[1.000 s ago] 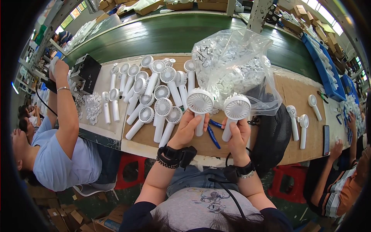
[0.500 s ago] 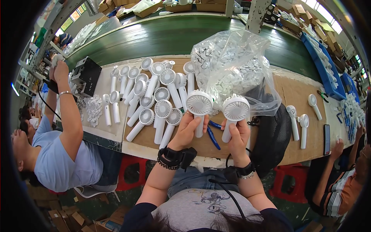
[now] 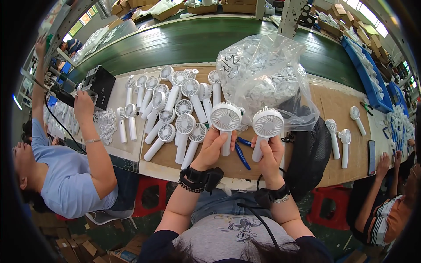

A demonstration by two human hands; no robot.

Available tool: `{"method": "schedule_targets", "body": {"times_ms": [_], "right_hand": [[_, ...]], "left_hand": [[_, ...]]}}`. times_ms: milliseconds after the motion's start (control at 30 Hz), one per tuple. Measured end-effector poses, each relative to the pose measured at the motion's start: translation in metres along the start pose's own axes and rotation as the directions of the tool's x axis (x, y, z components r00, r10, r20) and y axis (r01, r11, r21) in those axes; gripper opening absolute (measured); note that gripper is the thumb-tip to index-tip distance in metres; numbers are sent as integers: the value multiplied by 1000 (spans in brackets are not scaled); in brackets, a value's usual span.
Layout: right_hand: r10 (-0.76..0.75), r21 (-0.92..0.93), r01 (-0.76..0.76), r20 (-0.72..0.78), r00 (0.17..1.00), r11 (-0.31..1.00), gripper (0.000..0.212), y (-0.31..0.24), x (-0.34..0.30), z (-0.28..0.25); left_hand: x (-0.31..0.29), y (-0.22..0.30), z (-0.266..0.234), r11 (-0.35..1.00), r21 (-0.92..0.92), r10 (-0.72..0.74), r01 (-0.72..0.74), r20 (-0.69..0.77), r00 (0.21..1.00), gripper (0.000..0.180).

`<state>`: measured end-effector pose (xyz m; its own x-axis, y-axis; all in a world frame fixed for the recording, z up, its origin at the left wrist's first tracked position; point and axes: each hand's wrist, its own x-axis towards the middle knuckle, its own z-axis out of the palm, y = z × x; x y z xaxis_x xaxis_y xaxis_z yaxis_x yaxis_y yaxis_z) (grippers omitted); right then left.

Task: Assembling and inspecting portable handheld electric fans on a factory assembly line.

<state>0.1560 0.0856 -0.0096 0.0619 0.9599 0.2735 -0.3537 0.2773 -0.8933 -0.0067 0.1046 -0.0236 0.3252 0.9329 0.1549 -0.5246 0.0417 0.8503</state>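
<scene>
Fans (image 3: 226, 118), white and round-headed, were held upright, side by side, above the surface (image 3: 357, 158): the left hand (image 3: 211, 149) gripped one handle (image 3: 226, 145), the right hand (image 3: 272, 154) the other. A partly hidden blue-handled tool (image 3: 242, 157), possibly pliers, lay between the hands.

Two white, round-headed handheld fans (image 3: 226, 118) in the hands (image 3: 271, 153) are showing smooth plastic with a soft satin sheen, their grilles looking finely ribbed. The large, clear, crumpled plastic bag (image 3: 250, 65) is glinting along glossy creases. The brown, cardboard-like tabletop (image 3: 331, 98) is looking matt, while the long, green, smooth conveyor belt (image 3: 188, 39) is reflecting light in glossy streaks. The black, rounded mesh bag (image 3: 309, 162) is appearing matt and woven. The red plastic stool (image 3: 326, 206) is looking smooth.
</scene>
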Motion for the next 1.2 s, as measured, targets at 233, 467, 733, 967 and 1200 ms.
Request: {"method": "schedule_targets", "body": {"times_ms": [233,467,733,967,1200], "right_hand": [[20,-43,-18,43,999,999,32,1,-1,0],[39,-79,-30,116,993,996,35,-1,0,1],[20,-69,-12,115,993,998,36,1,0,0],[1,-78,6,96,995,997,34,2,-1,0],[3,-85,6,102,995,996,33,3,4,-3]], "left_hand": [[0,0,0,1000,-7,0,1,17,1000,24],[2,1,4,1000,-1,-22,22,36,999,28],[0,0,4,1000,19,-20,20,18,1000,29],[0,1,1,1000,22,-4,3,41,999,29],[5,-2,5,999,29,-27,27,21,999,26]]}}
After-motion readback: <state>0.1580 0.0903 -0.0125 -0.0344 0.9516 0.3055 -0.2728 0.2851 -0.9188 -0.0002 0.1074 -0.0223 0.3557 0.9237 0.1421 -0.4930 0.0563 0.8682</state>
